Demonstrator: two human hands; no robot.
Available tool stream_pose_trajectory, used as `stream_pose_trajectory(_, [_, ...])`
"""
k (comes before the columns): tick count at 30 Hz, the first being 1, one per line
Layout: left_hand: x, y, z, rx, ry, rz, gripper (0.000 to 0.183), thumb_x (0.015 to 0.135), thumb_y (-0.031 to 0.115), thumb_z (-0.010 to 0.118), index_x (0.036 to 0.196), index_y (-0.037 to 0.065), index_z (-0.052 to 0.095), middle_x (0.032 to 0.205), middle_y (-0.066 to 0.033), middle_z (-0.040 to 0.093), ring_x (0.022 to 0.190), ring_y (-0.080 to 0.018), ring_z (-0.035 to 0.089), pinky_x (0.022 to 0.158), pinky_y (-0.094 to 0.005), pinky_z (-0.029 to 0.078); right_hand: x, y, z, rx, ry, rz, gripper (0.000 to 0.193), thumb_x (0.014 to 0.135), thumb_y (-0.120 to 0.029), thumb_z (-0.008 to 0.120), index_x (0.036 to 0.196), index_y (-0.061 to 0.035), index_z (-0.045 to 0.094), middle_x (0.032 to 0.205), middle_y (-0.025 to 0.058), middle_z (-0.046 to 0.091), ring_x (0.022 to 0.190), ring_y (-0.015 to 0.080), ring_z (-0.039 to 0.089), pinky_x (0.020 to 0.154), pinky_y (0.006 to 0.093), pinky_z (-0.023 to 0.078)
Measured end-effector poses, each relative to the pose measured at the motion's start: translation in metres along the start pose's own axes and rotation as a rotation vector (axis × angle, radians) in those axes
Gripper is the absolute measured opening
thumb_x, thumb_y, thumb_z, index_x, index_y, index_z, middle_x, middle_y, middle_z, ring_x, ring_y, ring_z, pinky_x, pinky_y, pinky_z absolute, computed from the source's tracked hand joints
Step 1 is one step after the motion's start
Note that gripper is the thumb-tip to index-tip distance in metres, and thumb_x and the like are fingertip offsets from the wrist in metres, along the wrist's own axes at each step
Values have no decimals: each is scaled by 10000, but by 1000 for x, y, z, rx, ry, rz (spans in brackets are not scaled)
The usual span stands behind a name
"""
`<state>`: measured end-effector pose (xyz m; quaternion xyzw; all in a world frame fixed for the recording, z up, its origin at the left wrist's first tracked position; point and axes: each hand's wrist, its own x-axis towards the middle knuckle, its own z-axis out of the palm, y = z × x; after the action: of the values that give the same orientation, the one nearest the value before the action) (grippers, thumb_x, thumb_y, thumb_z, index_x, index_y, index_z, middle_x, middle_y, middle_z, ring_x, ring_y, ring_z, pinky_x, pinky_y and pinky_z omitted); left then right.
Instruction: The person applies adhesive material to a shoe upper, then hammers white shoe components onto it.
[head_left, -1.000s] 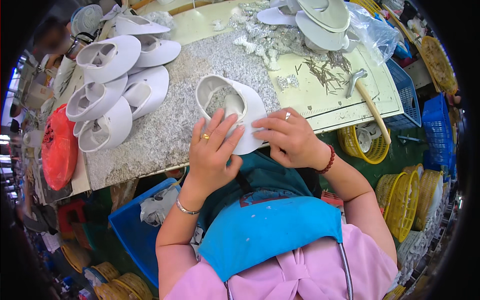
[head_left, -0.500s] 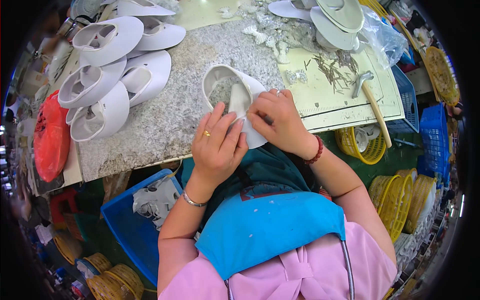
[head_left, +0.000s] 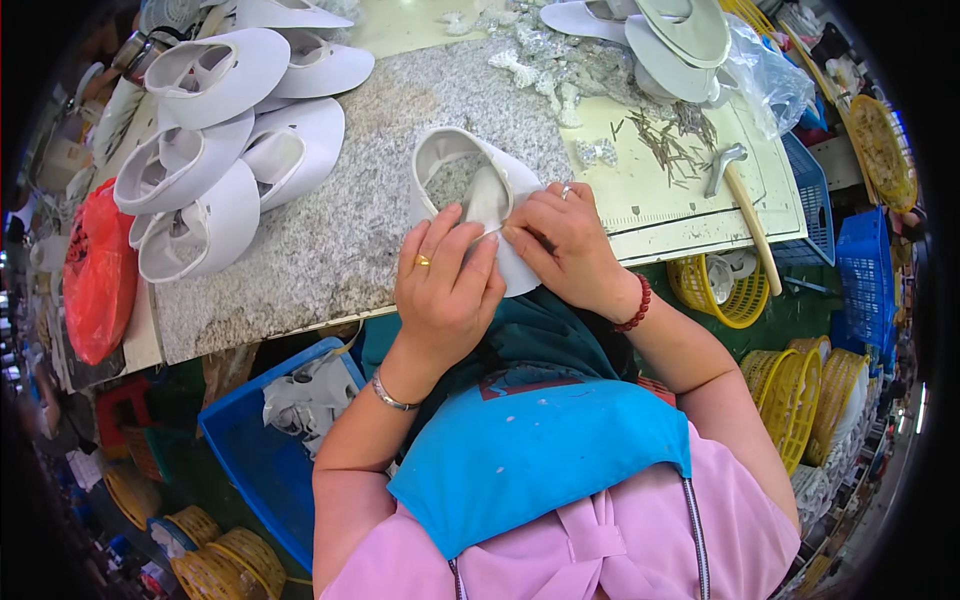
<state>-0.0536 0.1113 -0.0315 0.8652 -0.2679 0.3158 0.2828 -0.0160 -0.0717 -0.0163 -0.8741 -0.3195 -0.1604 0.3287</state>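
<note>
A white shoe upper rests at the near edge of the bench, with its oval opening facing up and a pale lining flap inside. My left hand is closed on its near left side, fingers over the rim and a gold ring on one finger. From the other side my right hand pinches the upper's edge between thumb and fingers, close to the left fingertips. The fingers hide whatever small part may lie at the pinch.
Several more white uppers are piled at left beside a red plastic bag. Silver glittery bows, thin brown sticks and a hammer lie at right. Below stand a blue bin and yellow baskets.
Both hands and the upper have shifted slightly to the right in the picture. My right fingers have closed in tighter at the upper's edge, nearer the left fingertips.
</note>
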Motion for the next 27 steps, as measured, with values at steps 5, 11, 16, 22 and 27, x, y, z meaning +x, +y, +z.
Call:
stream_pose_trajectory(5, [-6, -1, 1, 6, 52, 16, 160, 737, 5, 716, 888, 11, 665, 1057, -133, 662, 1101, -373, 630, 906, -503, 482, 2, -5, -5, 48, -39, 78, 97, 811, -147, 686, 808, -122, 592, 744, 13, 580, 664, 216, 540, 730, 369, 340])
stream_pose_trajectory(11, [-9, -3, 6, -66, 100, -25, 178, 735, 8, 725, 842, 47, 588, 1055, -130, 669, 1103, -371, 637, 931, -510, 489, 12, -15, -8, -37, -54, -27, 126, 802, -173, 712, 837, -129, 599, 751, 18, 590, 678, 216, 582, 732, 364, 357])
stream_pose_trajectory(16, [-9, -3, 6, -57, 101, -32, 184, 731, 8, 721, 844, 51, 582, 1039, -122, 669, 1094, -357, 644, 926, -500, 495, 11, -9, -6, -49, -95, -54, 121, 817, -179, 701, 841, -126, 596, 756, 30, 583, 696, 229, 583, 720, 368, 368])
stream_pose_trajectory(22, [-7, -2, 5, -19, 95, 0, 201, 727, 21, 722, 894, 47, 614, 1022, -113, 665, 1033, -329, 660, 915, -471, 497, 2, -12, 3, -68, -29, -46, 137, 820, -152, 678, 815, -99, 552, 745, 57, 544, 682, 250, 547, 669, 381, 376])
stream_pose_trajectory(27, [-6, -3, 4, -7, 75, 13, 237, 728, 31, 729, 948, 41, 640, 1023, -112, 665, 1014, -321, 661, 914, -456, 492, 4, -13, 6, -106, 36, -68, 126, 814, -119, 653, 798, -93, 531, 743, 65, 514, 658, 258, 514, 645, 387, 375])
